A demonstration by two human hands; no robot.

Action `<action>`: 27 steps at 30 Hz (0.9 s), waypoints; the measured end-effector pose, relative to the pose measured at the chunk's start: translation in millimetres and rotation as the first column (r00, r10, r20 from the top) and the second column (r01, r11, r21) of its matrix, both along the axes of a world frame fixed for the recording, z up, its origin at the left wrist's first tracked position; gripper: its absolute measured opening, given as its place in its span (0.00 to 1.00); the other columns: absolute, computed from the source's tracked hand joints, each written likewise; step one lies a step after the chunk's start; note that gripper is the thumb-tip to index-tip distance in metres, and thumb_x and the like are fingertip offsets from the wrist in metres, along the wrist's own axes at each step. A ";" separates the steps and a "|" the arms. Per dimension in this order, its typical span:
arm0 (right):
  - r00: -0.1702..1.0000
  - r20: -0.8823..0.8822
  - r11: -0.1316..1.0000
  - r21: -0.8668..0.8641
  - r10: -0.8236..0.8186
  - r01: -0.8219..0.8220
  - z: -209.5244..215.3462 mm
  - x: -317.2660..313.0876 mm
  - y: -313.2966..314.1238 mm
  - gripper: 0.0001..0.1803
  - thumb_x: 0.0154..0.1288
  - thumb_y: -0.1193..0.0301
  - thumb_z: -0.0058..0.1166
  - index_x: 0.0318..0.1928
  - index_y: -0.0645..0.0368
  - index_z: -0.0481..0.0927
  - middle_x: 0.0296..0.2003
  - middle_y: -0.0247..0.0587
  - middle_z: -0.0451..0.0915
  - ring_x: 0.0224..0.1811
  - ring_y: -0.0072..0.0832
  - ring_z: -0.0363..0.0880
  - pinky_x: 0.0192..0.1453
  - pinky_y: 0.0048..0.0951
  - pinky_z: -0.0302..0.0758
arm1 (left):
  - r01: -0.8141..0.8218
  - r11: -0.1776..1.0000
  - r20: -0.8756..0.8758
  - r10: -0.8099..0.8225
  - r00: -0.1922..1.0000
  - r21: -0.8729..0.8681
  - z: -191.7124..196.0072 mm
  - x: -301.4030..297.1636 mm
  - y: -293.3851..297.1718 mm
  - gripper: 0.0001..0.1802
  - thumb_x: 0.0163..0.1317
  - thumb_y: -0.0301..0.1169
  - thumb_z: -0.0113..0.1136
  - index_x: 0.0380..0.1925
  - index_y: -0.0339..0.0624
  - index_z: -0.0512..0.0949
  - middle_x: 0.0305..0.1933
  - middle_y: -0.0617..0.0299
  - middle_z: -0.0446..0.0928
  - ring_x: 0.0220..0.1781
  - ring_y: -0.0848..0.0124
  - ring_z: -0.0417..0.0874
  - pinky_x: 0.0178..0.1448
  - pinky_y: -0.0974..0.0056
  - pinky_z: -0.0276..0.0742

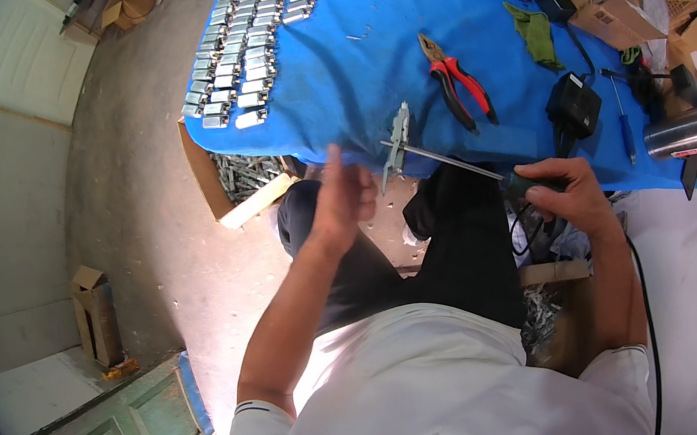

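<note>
Right hand, fingers wrapped around the dark handle of a corded tool, its thin shaft crossing a grey metal piece by the near edge of the blue cloth. Left hand (motion-blurred), beside the piece, fingers seemingly loose and parted.

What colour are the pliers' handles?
The pliers' handles are red and black, best seen in the head view.

Workpiece — seemingly on rod

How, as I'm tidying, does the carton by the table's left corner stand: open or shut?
Open: the carton has its top uncovered, showing metal parts inside.
</note>
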State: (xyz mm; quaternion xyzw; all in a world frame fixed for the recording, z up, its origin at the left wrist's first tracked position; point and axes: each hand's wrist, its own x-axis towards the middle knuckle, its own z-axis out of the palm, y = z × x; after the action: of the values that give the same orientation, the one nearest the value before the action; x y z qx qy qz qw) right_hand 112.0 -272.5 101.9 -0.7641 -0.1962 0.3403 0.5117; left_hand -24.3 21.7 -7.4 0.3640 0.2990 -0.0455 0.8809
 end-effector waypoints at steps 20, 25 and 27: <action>0.829 -0.074 0.831 -0.015 0.554 -0.557 17.0 13.9 -12.5 0.18 0.50 0.76 0.68 0.45 0.60 0.85 0.37 0.40 0.86 0.36 0.19 0.81 0.42 0.20 0.75 | 0.422 0.788 -0.119 -0.415 0.902 0.449 1.9 -35.7 -17.2 0.26 0.69 0.52 0.48 0.21 0.43 0.72 0.24 0.66 0.70 0.23 0.77 0.68 0.29 0.72 0.63; 0.808 -0.129 0.810 -0.047 0.575 -0.584 22.7 10.9 -9.3 0.18 0.50 0.77 0.68 0.45 0.60 0.85 0.36 0.40 0.86 0.35 0.19 0.80 0.41 0.20 0.74 | 0.473 0.831 0.029 -0.502 0.864 0.294 8.5 -41.7 -41.0 0.26 0.70 0.51 0.44 0.23 0.42 0.75 0.24 0.66 0.73 0.26 0.76 0.71 0.33 0.71 0.67; 0.806 -0.123 0.810 -0.035 0.578 -0.586 21.1 12.5 -10.6 0.18 0.50 0.77 0.68 0.45 0.60 0.85 0.36 0.40 0.86 0.35 0.19 0.80 0.41 0.20 0.74 | 0.453 0.834 0.076 -0.498 0.864 0.315 8.7 -41.9 -46.9 0.24 0.70 0.48 0.48 0.22 0.41 0.75 0.23 0.66 0.72 0.26 0.77 0.71 0.33 0.71 0.66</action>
State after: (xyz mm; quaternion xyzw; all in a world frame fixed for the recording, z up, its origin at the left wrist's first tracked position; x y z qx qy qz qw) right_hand 124.6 -283.1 123.0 -0.6657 -0.3811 0.5277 0.3648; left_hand -66.3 -25.2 1.3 0.5531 0.1331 -0.1913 0.7998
